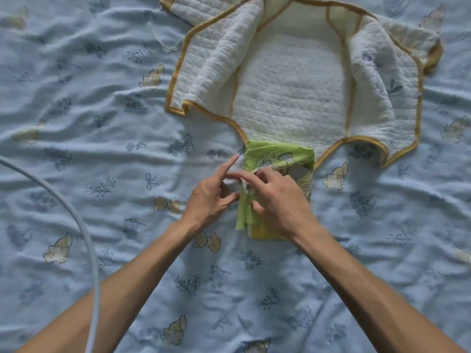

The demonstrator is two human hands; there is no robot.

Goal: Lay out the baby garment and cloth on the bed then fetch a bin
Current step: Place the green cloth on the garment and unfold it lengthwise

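A white quilted baby garment (pixel 293 80) with mustard-yellow trim lies spread open on the bed, its side flaps folded outward. A folded green printed cloth (pixel 277 156) lies at the garment's lower edge, pointing toward me. My right hand (pixel 277 197) rests on top of the cloth with fingers pinching a white strip at its left edge. My left hand (pixel 214 197) is at the cloth's left side, index finger extended, other fingers gripping the same edge. No bin is in view.
The light blue bedsheet (pixel 102 149) with rabbit and flower prints is wrinkled and fills the view. A pale grey cable (pixel 84 230) curves across the lower left. A loose thread (pixel 163 39) lies left of the garment.
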